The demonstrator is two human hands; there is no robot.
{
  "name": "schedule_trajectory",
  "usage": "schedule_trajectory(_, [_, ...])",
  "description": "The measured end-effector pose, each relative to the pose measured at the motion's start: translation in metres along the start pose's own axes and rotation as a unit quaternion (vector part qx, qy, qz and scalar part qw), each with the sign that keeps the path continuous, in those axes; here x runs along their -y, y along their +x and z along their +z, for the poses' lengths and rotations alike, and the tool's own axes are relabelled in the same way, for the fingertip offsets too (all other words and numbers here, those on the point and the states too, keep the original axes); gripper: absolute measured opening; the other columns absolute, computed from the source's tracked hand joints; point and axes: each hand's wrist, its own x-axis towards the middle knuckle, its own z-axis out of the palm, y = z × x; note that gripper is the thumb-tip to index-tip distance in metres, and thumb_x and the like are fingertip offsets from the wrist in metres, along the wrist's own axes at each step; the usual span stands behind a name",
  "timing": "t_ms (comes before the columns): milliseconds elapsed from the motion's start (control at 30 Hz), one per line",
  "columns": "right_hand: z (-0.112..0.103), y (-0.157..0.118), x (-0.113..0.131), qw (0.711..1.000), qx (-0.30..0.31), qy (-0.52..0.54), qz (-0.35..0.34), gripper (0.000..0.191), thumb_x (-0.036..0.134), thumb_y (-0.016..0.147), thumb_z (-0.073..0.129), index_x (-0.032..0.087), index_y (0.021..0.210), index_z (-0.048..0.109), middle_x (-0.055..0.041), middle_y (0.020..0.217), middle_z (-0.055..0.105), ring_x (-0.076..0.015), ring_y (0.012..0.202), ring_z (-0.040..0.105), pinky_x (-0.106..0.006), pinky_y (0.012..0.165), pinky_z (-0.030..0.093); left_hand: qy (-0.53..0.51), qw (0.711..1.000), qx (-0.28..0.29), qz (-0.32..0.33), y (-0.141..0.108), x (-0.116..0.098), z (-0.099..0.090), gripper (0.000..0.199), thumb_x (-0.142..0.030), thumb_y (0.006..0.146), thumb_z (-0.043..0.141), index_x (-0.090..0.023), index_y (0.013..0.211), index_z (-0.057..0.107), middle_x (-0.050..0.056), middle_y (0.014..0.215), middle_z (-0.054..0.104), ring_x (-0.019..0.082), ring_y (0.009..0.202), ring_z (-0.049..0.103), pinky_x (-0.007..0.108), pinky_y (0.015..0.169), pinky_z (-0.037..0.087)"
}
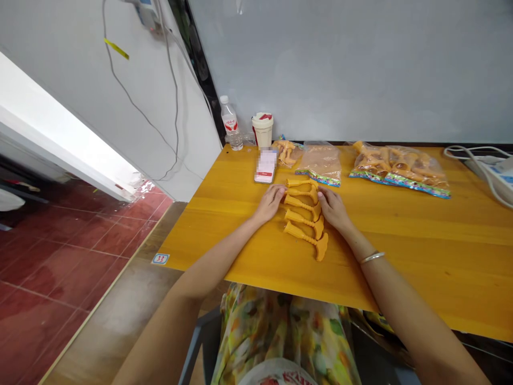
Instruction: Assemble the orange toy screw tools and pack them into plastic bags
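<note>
Several orange plastic hammer-shaped pieces lie side by side in a column on the wooden table, their heads toward the right. The nearest orange piece (306,238) is at the bottom of the column. My left hand (271,203) pinches the handle end of the second orange piece (298,192) from the top. Across from it, my right hand (332,206) rests by the heads of the upper pieces, its thumb and fingers near them; whether it grips one is too small to tell.
Behind the pieces are a phone (265,166), a lidded cup (263,130), a water bottle (231,124) and a flat clear bag (319,160). Bags of orange parts (417,167) lie at the back right, near a white cable (481,166). The table (401,246) ends before my lap.
</note>
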Motion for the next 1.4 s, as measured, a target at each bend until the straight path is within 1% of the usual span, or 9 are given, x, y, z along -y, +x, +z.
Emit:
schedule_trajectory(200, [0.000, -0.001, -0.001, 1.000, -0.007, 0.004, 0.004, 0.072, 0.075, 0.092, 0.032, 0.020, 0.126, 0.064, -0.0153, 0.129, 0.067, -0.0320, 0.124, 0.056, -0.057, 0.111, 0.039, 0.027, 0.999, 0.026, 0.002, 0.000, 0.001, -0.002, 0.051, -0.058, 0.102, 0.029, -0.020, 0.110, 0.062, 0.011, 0.118, 0.065, 0.020, 0.118, 0.059, 0.036, 0.110, 0.043])
schedule_trajectory(433, [0.000, -0.001, -0.002, 1.000, -0.008, 0.005, 0.004, 0.072, 0.074, 0.092, 0.033, 0.020, 0.126, 0.064, -0.0155, 0.129, 0.067, -0.0329, 0.124, 0.056, -0.058, 0.111, 0.039, 0.031, 0.999, 0.023, 0.001, 0.000, 0.000, -0.001, 0.043, -0.051, 0.104, 0.032, -0.021, 0.110, 0.061, 0.010, 0.118, 0.064, 0.020, 0.119, 0.058, 0.037, 0.110, 0.043])
schedule_trajectory(733, [0.001, 0.000, -0.003, 1.000, -0.003, -0.003, 0.012, 0.077, 0.077, 0.091, 0.030, 0.017, 0.126, 0.064, -0.0175, 0.130, 0.066, -0.0333, 0.125, 0.056, -0.059, 0.111, 0.038, 0.035, 0.999, 0.027, 0.005, 0.000, 0.001, -0.001, 0.042, -0.050, 0.104, 0.031, -0.020, 0.111, 0.061, 0.011, 0.119, 0.063, 0.020, 0.119, 0.058, 0.036, 0.109, 0.043])
schedule_trajectory(833, [0.002, -0.001, -0.005, 1.000, -0.006, 0.002, 0.014, 0.076, 0.077, 0.091, 0.031, 0.018, 0.127, 0.064, -0.0165, 0.130, 0.067, -0.0335, 0.125, 0.056, -0.059, 0.111, 0.039, 0.037, 0.999, 0.029, 0.005, 0.000, 0.003, -0.001, 0.042, -0.050, 0.104, 0.032, -0.020, 0.111, 0.060, 0.011, 0.119, 0.063, 0.020, 0.118, 0.058, 0.037, 0.110, 0.043])
schedule_trajectory(967, [0.000, -0.002, -0.002, 1.000, -0.005, 0.014, 0.014, 0.071, 0.075, 0.092, 0.032, 0.022, 0.126, 0.065, -0.0136, 0.131, 0.067, -0.0316, 0.126, 0.056, -0.056, 0.111, 0.040, 0.042, 0.999, 0.022, 0.003, -0.001, 0.004, 0.000, 0.043, -0.053, 0.103, 0.032, -0.021, 0.111, 0.060, 0.011, 0.120, 0.063, 0.020, 0.119, 0.059, 0.037, 0.110, 0.043])
schedule_trajectory(1067, [-0.002, -0.002, 0.002, 1.000, 0.007, 0.019, 0.012, 0.074, 0.076, 0.092, 0.030, 0.021, 0.128, 0.064, -0.0145, 0.131, 0.067, -0.0308, 0.125, 0.057, -0.054, 0.112, 0.040, 0.035, 0.999, 0.016, 0.004, -0.001, 0.004, 0.002, 0.046, -0.055, 0.102, 0.033, -0.020, 0.116, 0.059, 0.013, 0.125, 0.063, 0.021, 0.121, 0.058, 0.038, 0.110, 0.043])
schedule_trajectory(1267, [-0.003, -0.003, 0.005, 0.999, 0.010, 0.025, 0.018, 0.074, 0.076, 0.093, 0.028, 0.022, 0.129, 0.063, -0.0136, 0.130, 0.068, -0.0309, 0.124, 0.058, -0.054, 0.110, 0.041, 0.036, 0.998, 0.054, -0.025, -0.001, 0.002, 0.002, 0.043, -0.051, 0.103, 0.034, -0.021, 0.121, 0.060, 0.011, 0.127, 0.066, 0.023, 0.122, 0.060, 0.040, 0.108, 0.045])
schedule_trajectory(1400, [-0.006, -0.002, 0.005, 0.999, 0.003, 0.031, 0.032, 0.076, 0.078, 0.092, 0.028, 0.021, 0.125, 0.065, -0.0136, 0.126, 0.070, -0.0309, 0.119, 0.062, -0.052, 0.107, 0.044, 0.042, 0.996, 0.074, -0.007, -0.001, 0.001, 0.001, 0.048, -0.054, 0.102, 0.033, -0.020, 0.121, 0.060, 0.012, 0.127, 0.066, 0.023, 0.123, 0.060, 0.040, 0.109, 0.045])
